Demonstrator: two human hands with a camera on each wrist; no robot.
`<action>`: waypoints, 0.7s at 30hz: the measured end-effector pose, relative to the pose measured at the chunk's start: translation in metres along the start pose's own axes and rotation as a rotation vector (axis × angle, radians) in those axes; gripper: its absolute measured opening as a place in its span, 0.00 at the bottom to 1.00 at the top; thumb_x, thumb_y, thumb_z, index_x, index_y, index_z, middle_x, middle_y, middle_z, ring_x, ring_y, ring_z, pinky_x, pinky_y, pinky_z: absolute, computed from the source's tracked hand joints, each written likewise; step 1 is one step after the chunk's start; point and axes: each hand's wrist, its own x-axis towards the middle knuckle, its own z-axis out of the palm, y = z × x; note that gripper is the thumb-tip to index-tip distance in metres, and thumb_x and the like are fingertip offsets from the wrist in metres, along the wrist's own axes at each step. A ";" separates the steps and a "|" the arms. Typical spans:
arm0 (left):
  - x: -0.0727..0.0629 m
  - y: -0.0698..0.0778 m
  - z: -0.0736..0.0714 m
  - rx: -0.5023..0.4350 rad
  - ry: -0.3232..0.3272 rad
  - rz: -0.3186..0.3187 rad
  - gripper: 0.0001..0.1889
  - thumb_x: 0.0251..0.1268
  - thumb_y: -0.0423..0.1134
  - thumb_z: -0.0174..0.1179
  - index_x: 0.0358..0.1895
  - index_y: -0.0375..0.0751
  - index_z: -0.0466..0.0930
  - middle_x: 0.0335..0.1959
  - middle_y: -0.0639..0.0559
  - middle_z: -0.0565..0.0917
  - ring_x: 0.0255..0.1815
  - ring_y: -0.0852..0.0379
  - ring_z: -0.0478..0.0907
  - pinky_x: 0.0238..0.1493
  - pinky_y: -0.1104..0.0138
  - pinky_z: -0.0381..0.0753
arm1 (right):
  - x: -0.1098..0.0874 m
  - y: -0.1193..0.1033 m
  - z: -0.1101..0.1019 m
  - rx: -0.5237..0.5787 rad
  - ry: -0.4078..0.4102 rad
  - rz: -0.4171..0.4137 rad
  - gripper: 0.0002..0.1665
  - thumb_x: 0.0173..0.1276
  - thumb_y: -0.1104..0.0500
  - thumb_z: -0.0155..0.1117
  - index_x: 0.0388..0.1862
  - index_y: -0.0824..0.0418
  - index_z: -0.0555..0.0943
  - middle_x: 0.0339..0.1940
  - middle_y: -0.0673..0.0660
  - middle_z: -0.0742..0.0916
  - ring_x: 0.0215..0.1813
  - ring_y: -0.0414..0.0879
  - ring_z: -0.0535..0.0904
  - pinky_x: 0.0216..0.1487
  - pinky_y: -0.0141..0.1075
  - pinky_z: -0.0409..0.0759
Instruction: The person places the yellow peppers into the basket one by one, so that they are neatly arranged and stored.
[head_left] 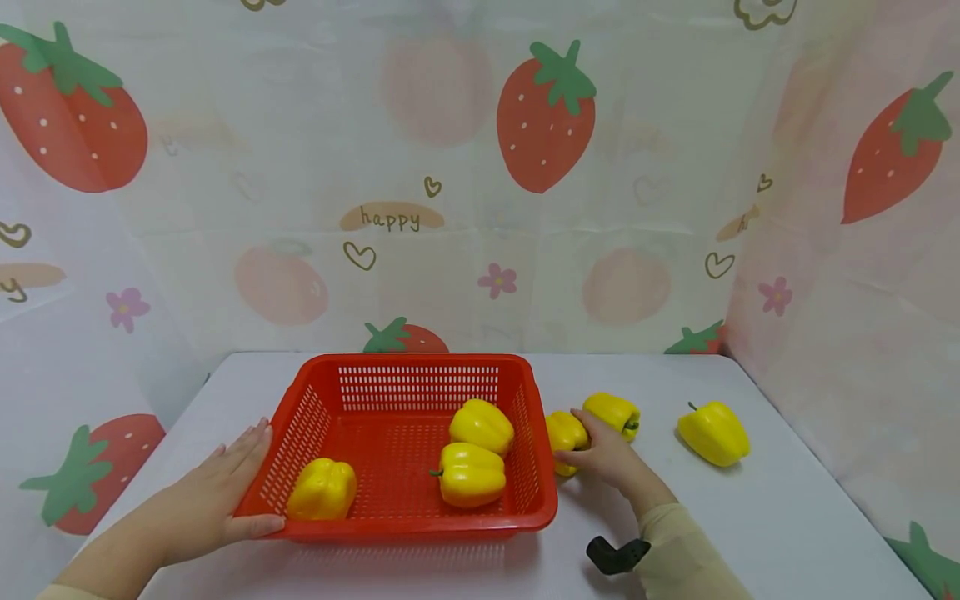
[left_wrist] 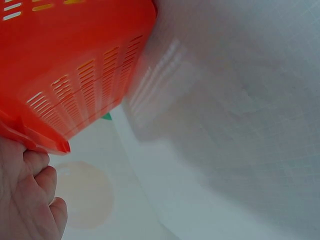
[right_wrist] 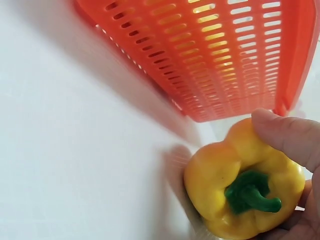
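The yellow pepper (head_left: 564,431) sits just right of the red basket (head_left: 420,525), gripped between thumb and fingers of the right hand (head_left: 606,450). Risk: smooth skin slipping, or the basket's right wall catching it. A second pepper (head_left: 609,410), close beyond, could be knocked. The left hand (head_left: 213,487), fingers extended, rests against the left rim; uneven pressure could shift the basket.

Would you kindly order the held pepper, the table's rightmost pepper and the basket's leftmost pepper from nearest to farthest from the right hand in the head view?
1. Held pepper: in the right hand.
2. Rightmost pepper: right, on the table.
3. Leftmost pepper: left, inside the basket.
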 end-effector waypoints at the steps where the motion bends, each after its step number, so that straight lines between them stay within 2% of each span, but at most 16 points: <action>1: 0.000 0.000 0.000 -0.004 0.000 0.000 0.58 0.44 0.71 0.55 0.72 0.36 0.41 0.71 0.38 0.51 0.69 0.40 0.50 0.62 0.40 0.53 | 0.000 0.000 0.000 -0.007 0.004 0.001 0.55 0.45 0.41 0.73 0.69 0.57 0.60 0.62 0.56 0.72 0.59 0.53 0.69 0.59 0.57 0.66; 6: 0.001 0.000 0.000 -0.015 -0.001 -0.007 0.59 0.44 0.71 0.55 0.72 0.36 0.42 0.71 0.37 0.51 0.69 0.40 0.50 0.62 0.39 0.52 | 0.000 -0.001 0.001 -0.042 0.027 0.016 0.54 0.43 0.39 0.73 0.66 0.57 0.63 0.59 0.55 0.75 0.55 0.52 0.71 0.57 0.55 0.69; 11: 0.001 0.000 0.000 -0.007 -0.005 -0.007 0.59 0.44 0.71 0.55 0.72 0.36 0.41 0.71 0.37 0.52 0.69 0.39 0.51 0.62 0.39 0.52 | -0.001 -0.001 0.000 -0.026 0.040 0.021 0.52 0.40 0.38 0.74 0.62 0.58 0.66 0.53 0.54 0.77 0.51 0.49 0.73 0.54 0.52 0.73; 21: 0.001 0.001 -0.001 0.009 -0.001 -0.004 0.59 0.43 0.72 0.55 0.71 0.35 0.42 0.70 0.36 0.52 0.69 0.39 0.51 0.62 0.39 0.52 | -0.004 -0.002 0.002 -0.010 0.064 0.026 0.47 0.41 0.43 0.76 0.61 0.55 0.68 0.53 0.53 0.77 0.52 0.49 0.72 0.56 0.51 0.72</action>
